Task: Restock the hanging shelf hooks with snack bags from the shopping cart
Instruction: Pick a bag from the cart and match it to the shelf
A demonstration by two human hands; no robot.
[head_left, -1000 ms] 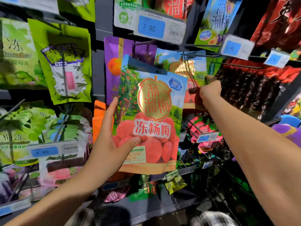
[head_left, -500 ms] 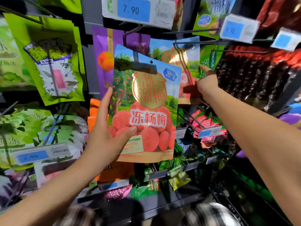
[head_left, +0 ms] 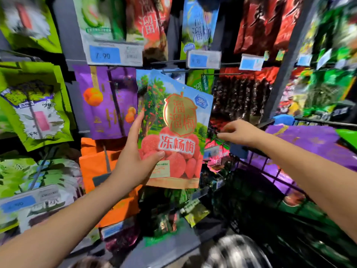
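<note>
Restocking in progress, head view. Your left hand (head_left: 135, 163) grips the snack bag (head_left: 177, 132) by its lower left edge, thumb across the front and fingers behind, and holds it upright with a slight tilt at the centre of the display. At twelve o'clock from the bag, the hook (head_left: 173, 71) runs out from the panel and already carries a matching bag (head_left: 143, 80), mostly hidden behind the one you hold. The small hole in the held bag's top strip sits below the hook, so this bag appears not yet hung. At three o'clock, your right hand (head_left: 241, 132) hovers with fingers loosely spread, holding nothing. At four o'clock, the shopping cart (head_left: 260, 167) contains purple bags (head_left: 309, 140), so more stock remains to go up. Most surrounding hooks look full, though blur hides detail there.
</note>
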